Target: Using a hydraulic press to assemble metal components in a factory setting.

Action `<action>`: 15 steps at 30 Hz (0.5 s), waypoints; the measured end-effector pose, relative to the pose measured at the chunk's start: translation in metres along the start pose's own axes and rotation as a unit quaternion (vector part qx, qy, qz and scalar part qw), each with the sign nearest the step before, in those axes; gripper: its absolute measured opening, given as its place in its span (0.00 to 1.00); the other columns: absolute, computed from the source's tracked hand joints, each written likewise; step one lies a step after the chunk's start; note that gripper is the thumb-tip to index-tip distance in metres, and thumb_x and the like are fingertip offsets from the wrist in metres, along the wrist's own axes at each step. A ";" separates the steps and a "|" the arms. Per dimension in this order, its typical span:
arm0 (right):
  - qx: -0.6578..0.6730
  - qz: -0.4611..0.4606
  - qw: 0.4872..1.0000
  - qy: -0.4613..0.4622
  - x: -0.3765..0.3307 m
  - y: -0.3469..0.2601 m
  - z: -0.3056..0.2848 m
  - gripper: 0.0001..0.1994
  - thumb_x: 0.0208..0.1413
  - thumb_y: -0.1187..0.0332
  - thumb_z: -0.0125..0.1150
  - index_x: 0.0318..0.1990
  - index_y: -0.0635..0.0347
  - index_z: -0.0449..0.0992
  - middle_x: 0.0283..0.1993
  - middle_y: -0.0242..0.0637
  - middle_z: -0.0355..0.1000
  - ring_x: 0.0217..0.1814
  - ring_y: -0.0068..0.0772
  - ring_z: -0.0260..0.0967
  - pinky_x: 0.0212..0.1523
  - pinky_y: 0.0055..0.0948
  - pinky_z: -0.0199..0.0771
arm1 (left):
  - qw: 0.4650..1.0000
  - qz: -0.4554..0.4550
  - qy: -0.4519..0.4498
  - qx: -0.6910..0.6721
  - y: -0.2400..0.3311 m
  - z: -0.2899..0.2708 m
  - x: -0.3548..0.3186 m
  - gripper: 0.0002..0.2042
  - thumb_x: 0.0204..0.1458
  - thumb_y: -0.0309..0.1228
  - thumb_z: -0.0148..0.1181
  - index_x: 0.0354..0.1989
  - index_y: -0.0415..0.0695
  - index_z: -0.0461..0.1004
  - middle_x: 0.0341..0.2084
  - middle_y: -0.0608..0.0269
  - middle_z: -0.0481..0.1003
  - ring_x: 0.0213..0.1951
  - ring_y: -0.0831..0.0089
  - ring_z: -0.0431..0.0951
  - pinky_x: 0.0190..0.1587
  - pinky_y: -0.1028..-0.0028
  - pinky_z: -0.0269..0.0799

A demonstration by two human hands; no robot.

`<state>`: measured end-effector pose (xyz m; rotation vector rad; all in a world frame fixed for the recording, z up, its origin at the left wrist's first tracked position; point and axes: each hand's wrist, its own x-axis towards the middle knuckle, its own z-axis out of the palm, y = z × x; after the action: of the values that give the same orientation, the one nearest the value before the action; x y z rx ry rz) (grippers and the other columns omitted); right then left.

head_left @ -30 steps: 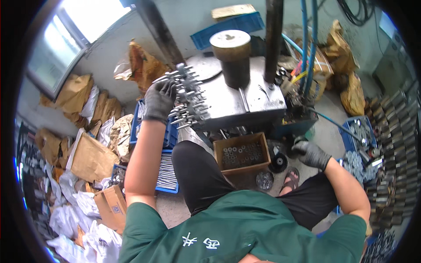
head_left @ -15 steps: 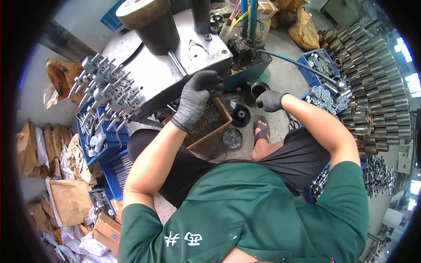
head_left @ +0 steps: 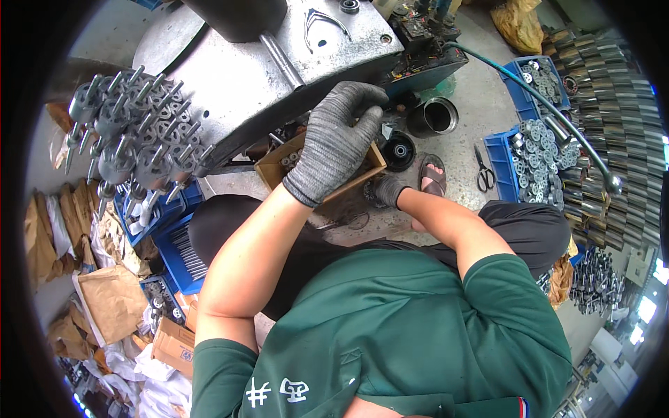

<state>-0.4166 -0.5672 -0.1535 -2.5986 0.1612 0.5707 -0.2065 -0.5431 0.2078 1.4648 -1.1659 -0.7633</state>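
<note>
Left hand [head_left: 336,139], gloved, fingers curled loosely and holding nothing visible, hovers directly over the cardboard box of small metal parts [head_left: 286,166] under the machine table [head_left: 279,70]; right hand [head_left: 389,189], grip hidden, sits lower, just beside the box's near corner.

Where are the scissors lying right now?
In the head view, the scissors lie on the concrete floor at the person's right, between the sandalled foot and a blue tray of metal parts.
</note>
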 end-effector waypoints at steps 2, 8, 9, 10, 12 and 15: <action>-0.040 0.073 0.997 0.005 0.000 -0.001 0.014 0.17 0.62 0.63 0.50 0.49 0.62 0.81 0.52 0.53 0.77 0.54 0.53 0.75 0.57 0.43 0.73 | 0.998 -0.021 -0.002 -0.067 0.000 0.002 -0.001 0.10 0.58 0.20 0.57 0.48 0.40 0.76 0.44 0.63 0.79 0.47 0.77 0.76 0.55 0.73 0.71; 0.044 0.047 0.983 0.170 -0.018 -0.003 0.015 0.19 0.63 0.59 0.49 0.51 0.62 0.80 0.53 0.52 0.76 0.57 0.54 0.73 0.60 0.44 0.71 | 0.998 -0.058 -0.014 -0.030 -0.001 -0.003 -0.008 0.10 0.59 0.21 0.55 0.48 0.37 0.76 0.44 0.61 0.78 0.49 0.76 0.76 0.57 0.73 0.70; 0.043 0.048 0.983 0.170 -0.017 -0.001 0.010 0.19 0.63 0.59 0.49 0.51 0.62 0.80 0.53 0.52 0.76 0.57 0.54 0.73 0.60 0.44 0.71 | 0.997 -0.067 -0.019 -0.043 -0.001 -0.003 -0.009 0.10 0.59 0.21 0.55 0.48 0.37 0.76 0.44 0.60 0.78 0.49 0.75 0.76 0.58 0.72 0.70; 0.028 0.030 0.994 0.099 -0.013 0.000 0.004 0.19 0.63 0.58 0.50 0.51 0.61 0.79 0.54 0.51 0.76 0.58 0.52 0.73 0.59 0.44 0.71 | 0.995 -0.076 -0.023 -0.055 -0.003 -0.003 -0.010 0.10 0.58 0.21 0.56 0.48 0.37 0.76 0.44 0.60 0.79 0.49 0.75 0.76 0.58 0.72 0.70; 0.012 0.027 0.999 0.028 -0.017 0.014 0.009 0.19 0.64 0.57 0.50 0.52 0.60 0.79 0.55 0.51 0.76 0.59 0.51 0.73 0.59 0.44 0.71 | 0.996 -0.063 -0.038 -0.044 -0.006 0.004 -0.006 0.10 0.58 0.20 0.56 0.48 0.36 0.76 0.44 0.59 0.79 0.49 0.74 0.76 0.58 0.72 0.70; 0.170 0.152 0.973 0.036 -0.020 0.017 0.012 0.19 0.61 0.57 0.54 0.53 0.59 0.79 0.54 0.50 0.77 0.58 0.49 0.74 0.58 0.44 0.72 | 0.992 -0.086 -0.043 -0.078 -0.008 0.010 -0.006 0.10 0.59 0.21 0.55 0.48 0.36 0.76 0.44 0.59 0.79 0.49 0.74 0.76 0.58 0.72 0.70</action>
<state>-0.4429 -0.5763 -0.1622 -2.2734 0.6326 0.5010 -0.2150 -0.5407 0.1966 1.4247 -1.0293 -1.0225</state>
